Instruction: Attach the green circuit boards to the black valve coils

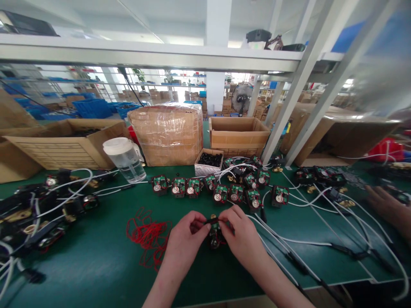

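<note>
Left hand (185, 234) and right hand (241, 233): thumb and fingertips of each pinch opposite ends of a small black piece (212, 221). Circuit unit (215, 240) lies on the green bench (105, 265), between the hands, directly below the pinched piece; whether the two are joined cannot be told. Red wires (149, 234) lie loose just beside the left hand. Beyond the hands, a row of similar units (193, 187).

Containers, outward: small white box (208, 171), filled with small black parts (210, 159); behind it, open carton (239, 140), floor hidden; tape-wrapped carton (168, 139), contents hidden; lidded clear jug (128, 164), part-filled with clear liquid; left carton (58, 149), flaps open, dark items (84, 132) inside, indistinct.
</note>
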The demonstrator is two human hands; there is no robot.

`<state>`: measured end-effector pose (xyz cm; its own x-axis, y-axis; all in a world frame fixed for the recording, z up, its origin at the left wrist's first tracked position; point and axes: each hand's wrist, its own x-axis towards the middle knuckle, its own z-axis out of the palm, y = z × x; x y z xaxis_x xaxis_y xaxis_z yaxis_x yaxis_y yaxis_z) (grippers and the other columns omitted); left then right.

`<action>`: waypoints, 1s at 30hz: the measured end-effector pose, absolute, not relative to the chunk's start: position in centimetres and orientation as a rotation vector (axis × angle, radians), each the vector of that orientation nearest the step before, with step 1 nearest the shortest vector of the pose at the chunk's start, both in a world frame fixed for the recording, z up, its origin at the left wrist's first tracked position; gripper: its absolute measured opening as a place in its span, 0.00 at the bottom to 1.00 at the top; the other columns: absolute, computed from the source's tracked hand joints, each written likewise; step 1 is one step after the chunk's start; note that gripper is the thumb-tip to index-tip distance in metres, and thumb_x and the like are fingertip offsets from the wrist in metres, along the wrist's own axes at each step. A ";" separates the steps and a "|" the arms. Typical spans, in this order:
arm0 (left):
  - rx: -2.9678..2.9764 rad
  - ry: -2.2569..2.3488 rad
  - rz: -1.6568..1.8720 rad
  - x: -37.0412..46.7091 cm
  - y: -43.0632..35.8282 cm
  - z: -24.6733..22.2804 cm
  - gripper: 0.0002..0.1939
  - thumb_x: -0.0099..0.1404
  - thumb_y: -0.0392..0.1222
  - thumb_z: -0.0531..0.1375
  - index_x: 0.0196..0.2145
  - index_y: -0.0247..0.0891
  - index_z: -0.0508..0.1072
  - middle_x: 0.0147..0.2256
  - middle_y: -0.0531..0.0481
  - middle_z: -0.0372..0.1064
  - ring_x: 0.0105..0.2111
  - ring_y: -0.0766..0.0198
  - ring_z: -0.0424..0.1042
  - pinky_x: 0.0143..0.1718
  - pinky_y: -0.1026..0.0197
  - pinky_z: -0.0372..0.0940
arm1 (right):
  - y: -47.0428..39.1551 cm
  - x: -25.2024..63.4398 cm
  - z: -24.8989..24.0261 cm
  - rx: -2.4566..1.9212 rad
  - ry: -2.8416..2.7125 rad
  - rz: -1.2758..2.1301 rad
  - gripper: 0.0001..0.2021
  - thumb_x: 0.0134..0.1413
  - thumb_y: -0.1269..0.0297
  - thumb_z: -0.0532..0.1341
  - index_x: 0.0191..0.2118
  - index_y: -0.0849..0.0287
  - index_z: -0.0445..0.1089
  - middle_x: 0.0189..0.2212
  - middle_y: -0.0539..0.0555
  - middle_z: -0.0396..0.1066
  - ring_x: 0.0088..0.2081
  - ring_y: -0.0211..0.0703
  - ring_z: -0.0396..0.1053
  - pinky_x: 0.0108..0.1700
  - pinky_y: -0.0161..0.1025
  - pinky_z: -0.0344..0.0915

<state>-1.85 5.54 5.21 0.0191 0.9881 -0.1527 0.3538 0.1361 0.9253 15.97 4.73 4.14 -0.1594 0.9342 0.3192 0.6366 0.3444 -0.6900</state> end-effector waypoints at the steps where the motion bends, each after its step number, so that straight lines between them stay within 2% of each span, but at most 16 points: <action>1: 1.382 1.498 0.874 -1.8 5.5 5.2 0.09 0.55 0.47 0.62 0.32 0.41 0.72 0.27 0.54 0.71 0.30 0.59 0.71 0.34 0.60 0.65 | 4.8 16.0 4.1 -1.374 -1.881 0.537 0.09 0.59 0.79 0.59 0.38 0.56 0.68 0.37 0.51 0.65 0.34 0.41 0.67 0.37 0.37 0.63; 11: 1.450 1.533 0.879 -1.5 5.6 5.4 0.08 0.55 0.47 0.60 0.31 0.41 0.73 0.31 0.50 0.73 0.32 0.57 0.73 0.36 0.57 0.67 | 5.1 16.2 4.4 -1.387 -1.828 0.624 0.08 0.56 0.78 0.60 0.37 0.57 0.71 0.36 0.50 0.66 0.31 0.38 0.65 0.32 0.36 0.61; 17: 1.497 1.556 0.875 -1.5 5.7 5.1 0.07 0.56 0.46 0.60 0.30 0.41 0.72 0.31 0.50 0.72 0.32 0.58 0.73 0.36 0.57 0.67 | 5.1 15.7 4.7 -1.409 -1.820 0.649 0.07 0.56 0.77 0.61 0.36 0.57 0.71 0.35 0.50 0.66 0.31 0.39 0.65 0.32 0.36 0.60; 24: 1.531 1.570 0.884 -1.5 5.6 5.4 0.07 0.58 0.46 0.60 0.29 0.42 0.74 0.31 0.51 0.73 0.31 0.58 0.74 0.36 0.58 0.66 | 5.3 15.4 4.6 -1.382 -1.802 0.648 0.09 0.56 0.80 0.59 0.33 0.57 0.69 0.34 0.50 0.64 0.33 0.39 0.66 0.34 0.35 0.61; 30: 1.547 1.574 0.891 -1.6 5.6 5.1 0.06 0.58 0.46 0.60 0.28 0.42 0.74 0.29 0.52 0.72 0.31 0.59 0.73 0.35 0.59 0.65 | 5.5 15.5 4.5 -1.377 -1.769 0.709 0.06 0.56 0.75 0.62 0.33 0.56 0.70 0.33 0.48 0.64 0.30 0.38 0.65 0.31 0.35 0.60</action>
